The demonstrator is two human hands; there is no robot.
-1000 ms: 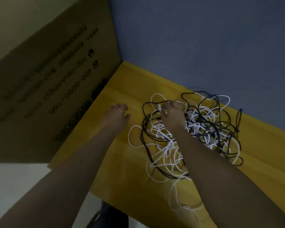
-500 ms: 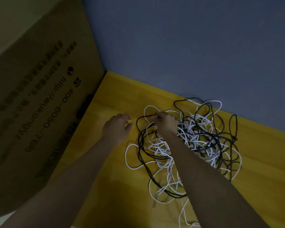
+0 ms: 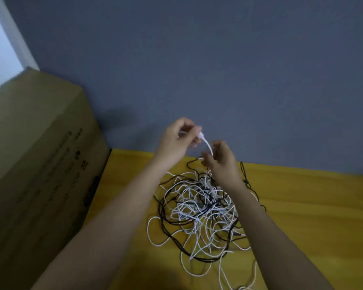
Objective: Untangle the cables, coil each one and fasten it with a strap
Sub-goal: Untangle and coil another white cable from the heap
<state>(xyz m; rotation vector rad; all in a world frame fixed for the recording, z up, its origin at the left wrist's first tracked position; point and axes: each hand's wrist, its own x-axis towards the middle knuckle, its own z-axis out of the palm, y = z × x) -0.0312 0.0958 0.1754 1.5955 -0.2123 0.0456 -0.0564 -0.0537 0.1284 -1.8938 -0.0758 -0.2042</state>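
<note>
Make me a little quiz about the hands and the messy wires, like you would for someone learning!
1. True or false: the left hand pinches the plug end of a white cable.
2. Which colours are in the cable pile? A) red and green B) black and white C) only blue
3. What stands left of the yellow table?

Key
1. True; the right hand grips the same cable lower down.
2. B
3. A cardboard box.
</note>
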